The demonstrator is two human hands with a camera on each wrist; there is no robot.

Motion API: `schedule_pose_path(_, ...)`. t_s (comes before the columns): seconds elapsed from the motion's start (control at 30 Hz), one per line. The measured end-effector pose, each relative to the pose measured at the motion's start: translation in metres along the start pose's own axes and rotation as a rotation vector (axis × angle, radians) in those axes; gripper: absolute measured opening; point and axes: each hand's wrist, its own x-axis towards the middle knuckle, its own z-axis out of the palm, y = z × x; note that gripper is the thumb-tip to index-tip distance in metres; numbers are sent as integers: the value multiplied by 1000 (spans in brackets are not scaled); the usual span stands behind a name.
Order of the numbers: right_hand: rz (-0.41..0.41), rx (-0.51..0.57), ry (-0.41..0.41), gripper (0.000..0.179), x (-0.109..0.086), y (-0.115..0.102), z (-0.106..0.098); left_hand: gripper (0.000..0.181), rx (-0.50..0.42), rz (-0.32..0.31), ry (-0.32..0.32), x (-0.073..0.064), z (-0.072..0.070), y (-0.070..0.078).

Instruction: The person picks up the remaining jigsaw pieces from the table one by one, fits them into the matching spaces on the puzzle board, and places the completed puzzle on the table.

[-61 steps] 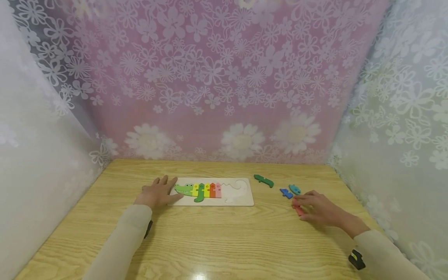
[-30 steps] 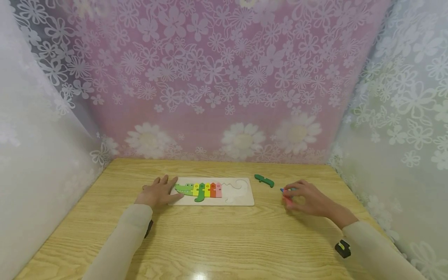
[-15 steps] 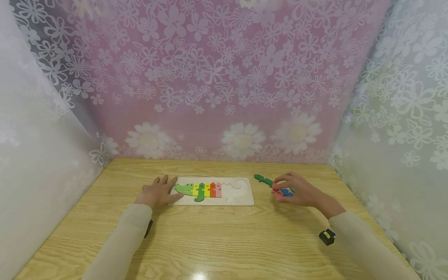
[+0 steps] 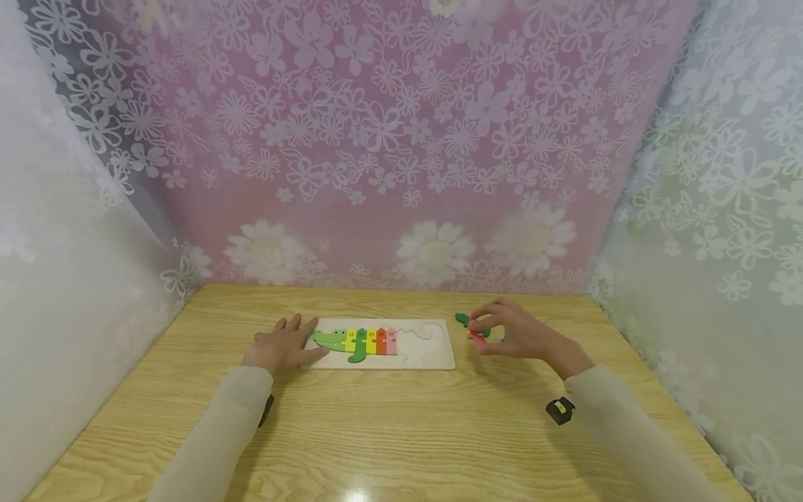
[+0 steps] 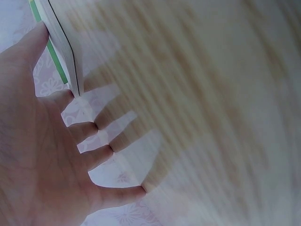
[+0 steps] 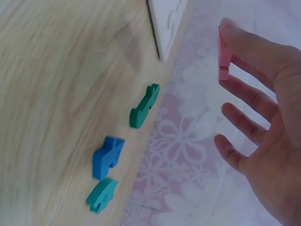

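A pale wooden puzzle board (image 4: 420, 359) lies on the table, its left part filled with a crocodile's green head (image 4: 329, 340) and yellow, green, red and pink body pieces. Bare outlines show on its right part. My left hand (image 4: 282, 345) rests at the board's left end, fingers spread, with the thumb over the edge. My right hand (image 4: 523, 331) pinches a pink puzzle piece (image 6: 224, 56) between thumb and finger, raised above the table to the right of the board. In the head view it partly covers a dark green piece (image 4: 463, 318).
In the right wrist view, the dark green piece (image 6: 145, 106), a blue piece (image 6: 108, 157) and a teal piece (image 6: 101, 195) lie in a row on the wooden table (image 4: 376, 432). A flowered curtain (image 4: 389, 139) hangs behind the table.
My right hand has picked up the pink piece and carried it leftward, past the blue and teal pieces toward the board. My left hand has stayed in place.
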Motion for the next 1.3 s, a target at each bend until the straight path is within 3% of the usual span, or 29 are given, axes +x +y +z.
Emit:
schedule_pose_path(0.63,47,68,-65,42,43,-15,15,92,2,-7,1,-1,0,2)
schedule_pose_path(1.0,92,132,-86,54,58,-17,35,92,0,2,5,-1,0,2)
schedule_pose_path(1.3,125,174,-107,53,68,-19,43,89,-1,-2,14,-3,0,4)
